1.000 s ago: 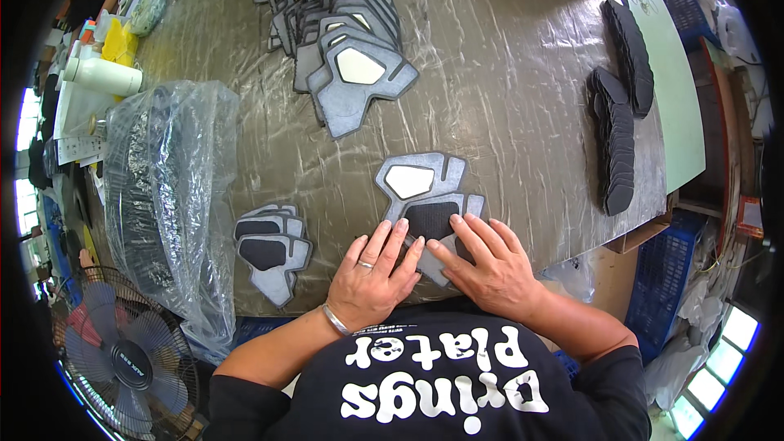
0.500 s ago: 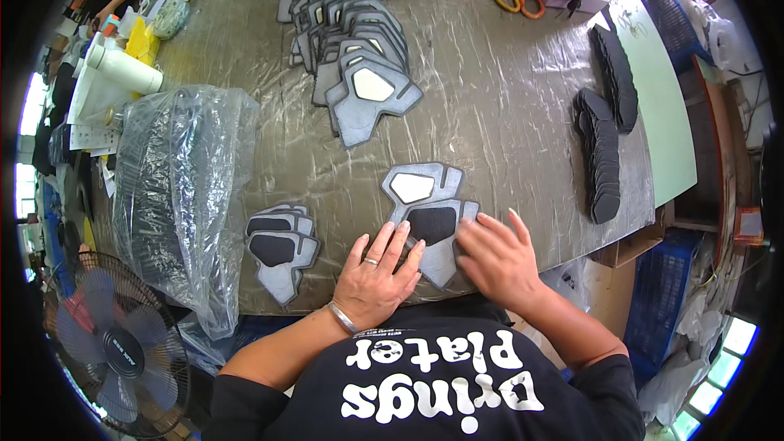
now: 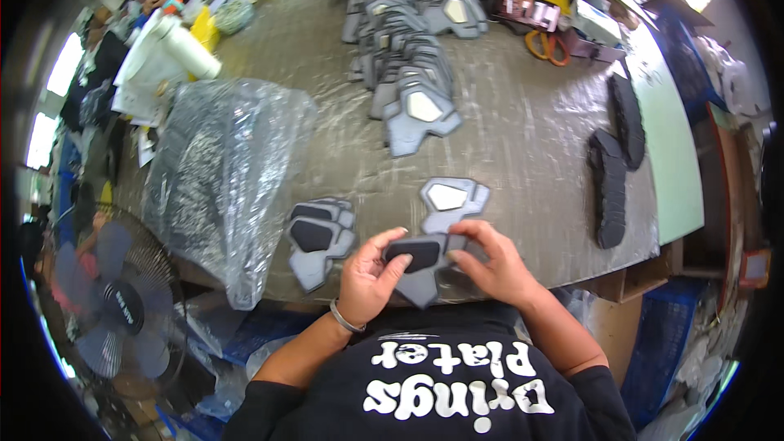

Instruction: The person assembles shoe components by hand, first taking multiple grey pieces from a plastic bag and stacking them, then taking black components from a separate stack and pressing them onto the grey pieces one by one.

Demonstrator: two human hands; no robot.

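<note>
Holding one grey foam piece with a black pad point(image 3: 421, 257) at the near edge of the table point(image 3: 523, 131), the left hand point(image 3: 367, 278) and the right hand point(image 3: 490, 265) close their fingers on its two ends. A small finished stack point(image 3: 320, 233) lies just left, another piece point(image 3: 452, 196) behind. The long grey row point(image 3: 408, 57) further back seems to be waiting, so much work is probably left.

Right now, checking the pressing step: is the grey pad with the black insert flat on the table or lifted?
Lifted: both hands, left hand and right hand, hold the pad up at the table's edge.
</note>
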